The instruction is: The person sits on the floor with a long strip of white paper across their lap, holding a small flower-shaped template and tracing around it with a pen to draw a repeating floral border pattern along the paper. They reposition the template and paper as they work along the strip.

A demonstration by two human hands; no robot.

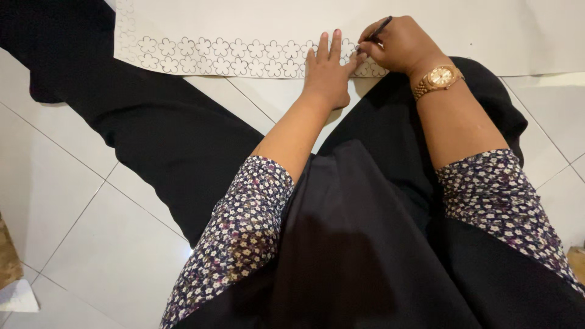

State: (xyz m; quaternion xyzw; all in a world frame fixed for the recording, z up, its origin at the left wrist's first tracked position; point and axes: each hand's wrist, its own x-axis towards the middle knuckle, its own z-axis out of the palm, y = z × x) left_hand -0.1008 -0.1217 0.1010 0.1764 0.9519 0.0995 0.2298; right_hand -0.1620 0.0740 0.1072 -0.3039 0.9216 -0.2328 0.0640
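A large white paper sheet (256,24) lies on the tiled floor, with a border of drawn flower outlines (219,58) along its near edge. My left hand (328,70) lies flat on the paper, fingers apart, pressing down over the flower row. Just right of it, my right hand (399,45) grips a dark pencil (379,29) whose tip touches the paper by my left fingertips. A gold wristwatch (440,78) sits on my right wrist. Both forearms come out of flowered sleeves.
I sit on white floor tiles (67,201) with my legs spread under black cloth (164,134). A brownish object and a white scrap (15,295) lie at the lower left edge.
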